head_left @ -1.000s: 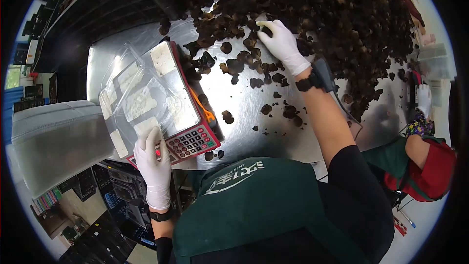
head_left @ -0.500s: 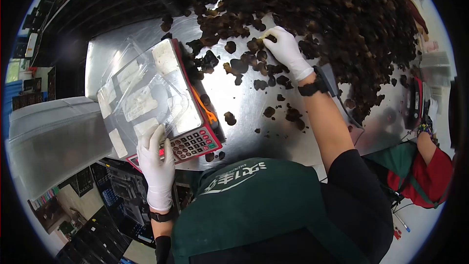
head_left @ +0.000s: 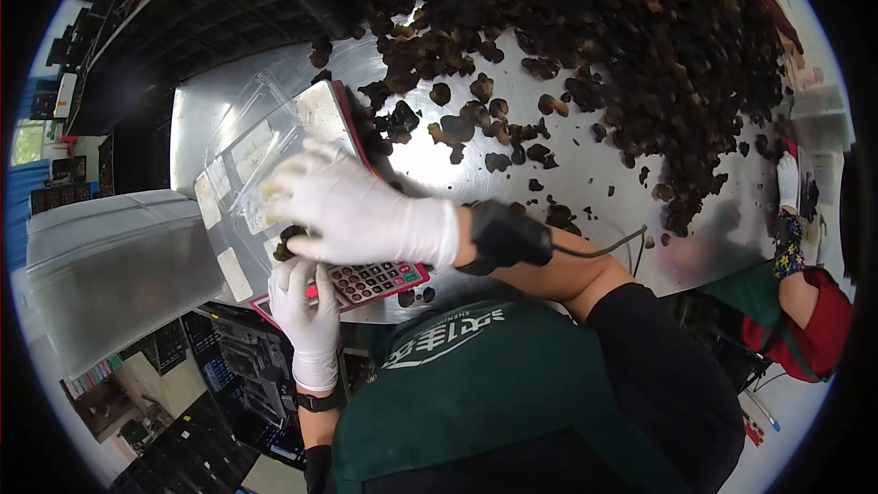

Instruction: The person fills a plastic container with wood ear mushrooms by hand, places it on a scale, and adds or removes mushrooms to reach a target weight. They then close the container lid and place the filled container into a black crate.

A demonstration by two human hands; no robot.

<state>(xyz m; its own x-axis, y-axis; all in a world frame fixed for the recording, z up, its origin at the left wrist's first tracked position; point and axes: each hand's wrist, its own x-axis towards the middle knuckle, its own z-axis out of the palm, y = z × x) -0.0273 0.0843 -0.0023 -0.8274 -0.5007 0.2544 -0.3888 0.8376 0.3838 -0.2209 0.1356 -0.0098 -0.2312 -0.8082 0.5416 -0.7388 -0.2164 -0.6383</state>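
My right hand (head_left: 343,206), in a white glove and slightly blurred, reaches across over the scale. A dark brown mushroom piece (head_left: 291,240) shows between its thumb and fingers. Beneath lies a clear plastic container (head_left: 251,142), tilted on the pale top of the red scale (head_left: 327,117) and partly covered by the right hand. My left hand (head_left: 306,316), also gloved, is at the scale's near left corner, its fingers closed at the container's near edge. Beside it are the scale's keypad (head_left: 370,282) and a lit red display.
A large heap of dark mushroom pieces (head_left: 658,64) covers the far and right part of the metal table (head_left: 439,165). Stacked clear containers (head_left: 119,261) stand at the left. Across on the right, another person's gloved hand (head_left: 788,181) is beside a second scale.
My right hand has come from the loose pieces on the table leftward to the container, bringing a dark piece. The left hand stays near the same corner. The other person's hand has moved.
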